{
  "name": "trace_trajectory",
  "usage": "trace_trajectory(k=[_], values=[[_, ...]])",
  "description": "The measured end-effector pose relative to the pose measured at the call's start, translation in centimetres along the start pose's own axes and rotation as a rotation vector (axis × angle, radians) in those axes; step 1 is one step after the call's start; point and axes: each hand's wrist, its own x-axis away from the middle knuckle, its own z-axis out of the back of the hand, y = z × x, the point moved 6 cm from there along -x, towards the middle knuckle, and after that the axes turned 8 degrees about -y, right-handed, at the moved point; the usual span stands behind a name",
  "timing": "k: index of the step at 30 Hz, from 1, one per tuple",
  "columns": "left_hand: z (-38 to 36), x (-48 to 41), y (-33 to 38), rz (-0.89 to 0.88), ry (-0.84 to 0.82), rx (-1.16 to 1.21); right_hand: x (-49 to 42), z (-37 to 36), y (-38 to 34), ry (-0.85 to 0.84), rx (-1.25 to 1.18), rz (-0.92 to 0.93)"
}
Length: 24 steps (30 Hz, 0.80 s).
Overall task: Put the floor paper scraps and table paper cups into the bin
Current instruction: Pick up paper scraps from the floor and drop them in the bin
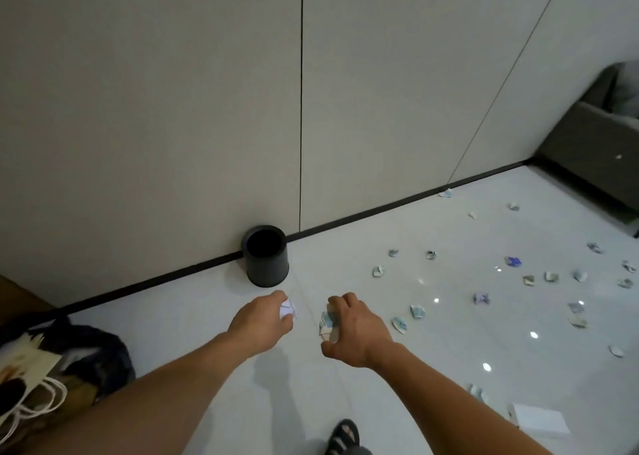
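While the left hand (262,319) curls round a crumpled white paper ball (287,310), the right hand (349,330) pinches a folded blue-printed scrap (326,323), print unreadable; the smooth black round bin (265,256) stands just ahead on the glossy tile floor (345,247).

Left hand (262,321) outstretched, curled round a white scrap (287,310); right hand (351,332) alongside, round a printed scrap (326,324).

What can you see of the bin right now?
The bin is a round black tub, plastic by its look, with an open top and no lid. It stands upright on the floor, at the foot of the wall. Its inside is too dark to show contents. Nothing else touches it.
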Motion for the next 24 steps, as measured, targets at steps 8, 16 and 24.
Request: trace_trajectory(k=[8,16,24], values=[[8.0,-13.1,-2.6,0.11,0.027,0.093,-17.3,4.7,0.2,-0.03,-0.02,0.052],[16.4,-23.1,-6.1,0.174,0.066,0.142,-31.0,9.8,-1.6,-0.1,0.01,0.074],[20.1,-35.8,-12.6,0.175,-0.077,0.142,-44.9,9.6,-4.3,-0.167,-0.041,-0.018]])
